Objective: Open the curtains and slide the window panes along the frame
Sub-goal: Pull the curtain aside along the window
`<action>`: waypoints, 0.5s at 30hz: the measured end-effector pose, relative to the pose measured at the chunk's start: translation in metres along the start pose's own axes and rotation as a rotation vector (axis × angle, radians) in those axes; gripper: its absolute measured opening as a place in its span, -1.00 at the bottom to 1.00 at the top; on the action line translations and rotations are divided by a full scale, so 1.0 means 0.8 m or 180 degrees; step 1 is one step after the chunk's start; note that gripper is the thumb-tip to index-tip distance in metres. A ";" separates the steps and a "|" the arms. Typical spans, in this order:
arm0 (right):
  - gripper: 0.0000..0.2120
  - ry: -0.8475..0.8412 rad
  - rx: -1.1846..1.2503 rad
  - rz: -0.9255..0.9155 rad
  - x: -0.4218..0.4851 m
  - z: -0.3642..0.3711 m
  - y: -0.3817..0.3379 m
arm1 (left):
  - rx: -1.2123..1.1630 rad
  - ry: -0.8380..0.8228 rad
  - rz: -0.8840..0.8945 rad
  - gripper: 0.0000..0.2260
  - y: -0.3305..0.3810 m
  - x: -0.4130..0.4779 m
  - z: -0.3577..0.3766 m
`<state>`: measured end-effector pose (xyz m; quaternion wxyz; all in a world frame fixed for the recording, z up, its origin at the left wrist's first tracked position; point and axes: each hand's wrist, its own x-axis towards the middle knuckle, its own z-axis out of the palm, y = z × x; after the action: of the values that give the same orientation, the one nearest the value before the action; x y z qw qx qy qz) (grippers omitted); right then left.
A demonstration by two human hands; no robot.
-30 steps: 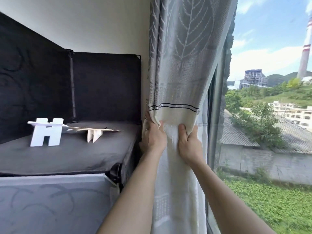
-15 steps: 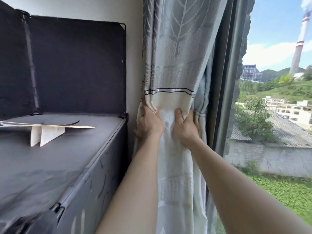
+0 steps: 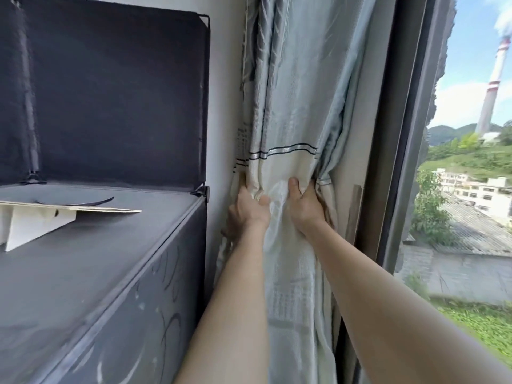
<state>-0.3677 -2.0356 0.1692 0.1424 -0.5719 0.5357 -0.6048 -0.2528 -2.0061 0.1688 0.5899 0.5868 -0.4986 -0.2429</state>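
A grey-blue and cream curtain [image 3: 293, 112] with a dark double stripe hangs bunched against the white wall at the window's left end. My left hand [image 3: 246, 212] grips its left folds beside the wall. My right hand [image 3: 304, 206] grips the folds on its right side, close to the dark window frame [image 3: 399, 151]. A thin white sheer layer shows between the two hands. To the right, the window pane [image 3: 471, 189] is uncovered and shows buildings, trees and a striped chimney outside.
A dark grey fabric cabinet [image 3: 116, 273] stands left of the curtain, touching the wall, with a tall dark back panel [image 3: 116, 92]. White cardboard pieces [image 3: 55, 217] lie on its top.
Both hands have pushed the gathered curtain further left against the wall. More window frame and glass is bare. My view has shifted closer and to the right.
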 end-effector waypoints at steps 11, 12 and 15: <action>-0.40 -0.0269 -0.0181 0.0208 -0.100 -0.033 -0.024 | 0.0780 0.0120 -0.0138 -0.66 0.004 -0.099 -0.069; -0.42 -0.0282 -0.0191 0.0229 -0.114 -0.040 -0.028 | 0.0826 0.0108 -0.0139 -0.66 0.005 -0.113 -0.077; -0.48 -0.0368 -0.0333 0.0334 -0.166 -0.069 -0.047 | 0.0990 0.0078 -0.0119 -0.60 0.014 -0.164 -0.104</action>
<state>-0.3573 -1.8895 0.1407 0.1745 -0.5837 0.5866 -0.5336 -0.2337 -1.8518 0.1548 0.4933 0.6832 -0.5120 -0.1666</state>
